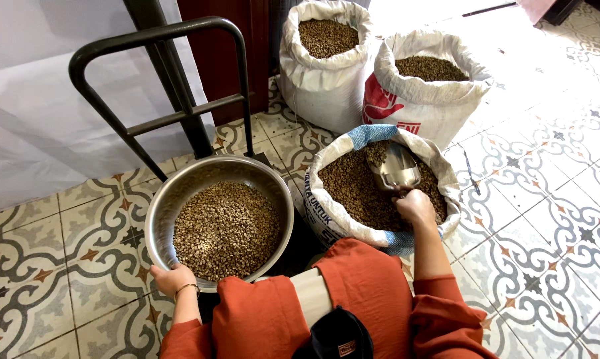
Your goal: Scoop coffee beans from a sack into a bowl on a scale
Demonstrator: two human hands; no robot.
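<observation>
Scooping is the step in hand: the right hand, right of centre, is closing its fingers around the handle of a metal scoop that is digging into the beans of the nearest sack. The left hand, at lower left, is gripping the rim of a steel bowl already partly filled with beans. Carrying a load across probably calls for keeping the scoop level. Two more white sacks are standing in the upper middle; the right one is showing a red label, the nearest a blue-edged rim with dark lettering.
</observation>
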